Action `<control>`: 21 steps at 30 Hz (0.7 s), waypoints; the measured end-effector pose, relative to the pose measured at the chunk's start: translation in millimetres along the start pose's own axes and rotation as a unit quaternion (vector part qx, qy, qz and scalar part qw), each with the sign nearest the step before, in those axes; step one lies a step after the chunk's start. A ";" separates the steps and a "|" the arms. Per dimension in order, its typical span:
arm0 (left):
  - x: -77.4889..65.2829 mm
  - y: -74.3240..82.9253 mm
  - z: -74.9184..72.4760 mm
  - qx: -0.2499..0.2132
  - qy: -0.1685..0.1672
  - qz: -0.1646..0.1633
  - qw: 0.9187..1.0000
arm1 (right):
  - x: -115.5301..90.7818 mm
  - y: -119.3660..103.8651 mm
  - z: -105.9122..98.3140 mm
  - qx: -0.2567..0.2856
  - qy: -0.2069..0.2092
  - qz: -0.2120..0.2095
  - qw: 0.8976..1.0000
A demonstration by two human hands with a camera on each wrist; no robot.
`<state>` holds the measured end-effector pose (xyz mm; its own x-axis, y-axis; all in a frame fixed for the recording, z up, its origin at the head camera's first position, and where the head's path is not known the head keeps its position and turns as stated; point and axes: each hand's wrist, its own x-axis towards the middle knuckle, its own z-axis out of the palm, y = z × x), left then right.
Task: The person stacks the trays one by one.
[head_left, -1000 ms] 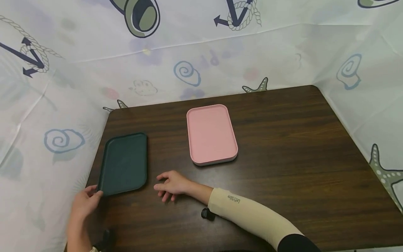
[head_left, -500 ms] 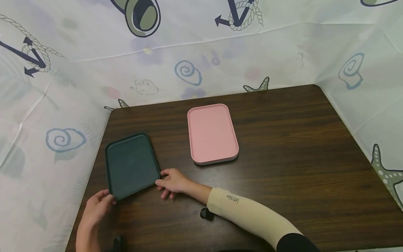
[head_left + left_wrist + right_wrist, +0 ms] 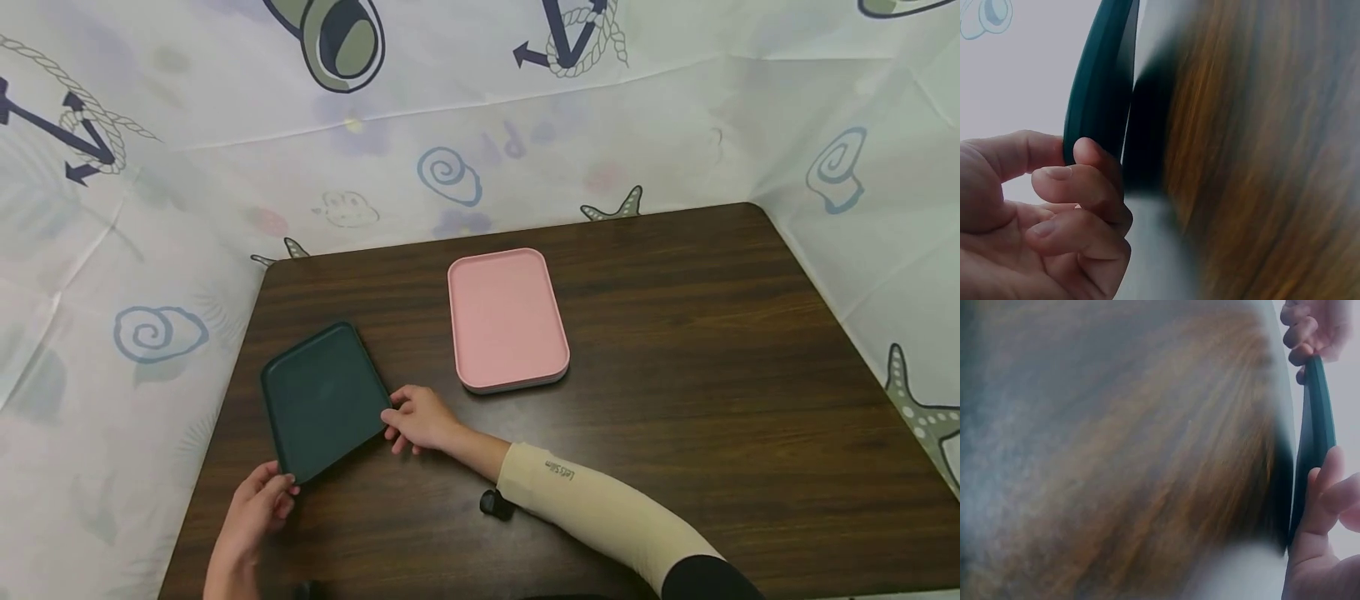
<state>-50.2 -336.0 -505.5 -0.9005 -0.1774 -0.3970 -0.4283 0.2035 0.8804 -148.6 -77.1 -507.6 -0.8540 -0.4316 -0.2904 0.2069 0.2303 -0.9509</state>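
A dark green rectangular tray (image 3: 326, 400) with a low rim is turned at an angle on the left of the head view. My left hand (image 3: 258, 508) pinches its near-left corner between thumb and fingers. At the near-right corner my right hand (image 3: 422, 418) grips the rim, thumb on top. In the left wrist view, the tray (image 3: 1100, 81) shows edge-on, with a thin bright gap between it and its dark shadow on the wood. Both hands hold the same tray in the right wrist view, one at each end of its edge (image 3: 1317, 419).
A pink tray (image 3: 508, 321) lies on a grey layer at the back middle of the dark wooden table (image 3: 675, 350). White cloth (image 3: 525, 167) with sea prints hangs along the back and sides.
My left hand has drawn the green tray rightward and turned it. The right hand, empty a second ago, has taken hold of its near-right corner. The pink tray has stayed put.
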 end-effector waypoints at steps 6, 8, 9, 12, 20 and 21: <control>-5.8 -2.3 9.4 -0.018 0.012 0.008 1.000 | -2.6 -2.2 -6.1 0.008 -0.006 -0.011 1.000; -8.1 -1.6 11.8 -0.029 0.017 0.013 0.999 | -4.2 -2.8 -7.9 0.007 -0.005 -0.022 1.000; -9.3 -0.5 13.2 -0.036 0.021 0.019 0.999 | -5.0 -3.0 -8.9 0.005 -0.004 -0.027 1.000; -14.0 4.9 17.3 -0.056 0.029 0.039 0.997 | -8.9 -5.2 -13.2 0.004 -0.004 -0.042 0.999; -29.9 26.4 26.4 -0.078 0.032 0.086 0.993 | -26.3 -18.7 -33.3 0.018 -0.006 -0.067 0.998; -31.6 29.8 28.7 -0.083 0.027 0.090 0.992 | -29.2 -20.3 -37.4 0.022 -0.006 -0.071 0.997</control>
<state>-36.7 -296.7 -474.2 -0.9540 -0.2045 -0.2191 -0.2387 0.0767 0.9680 -145.7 -36.5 -475.8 -0.8705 -0.4673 -0.1542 0.1062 0.1277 -0.9861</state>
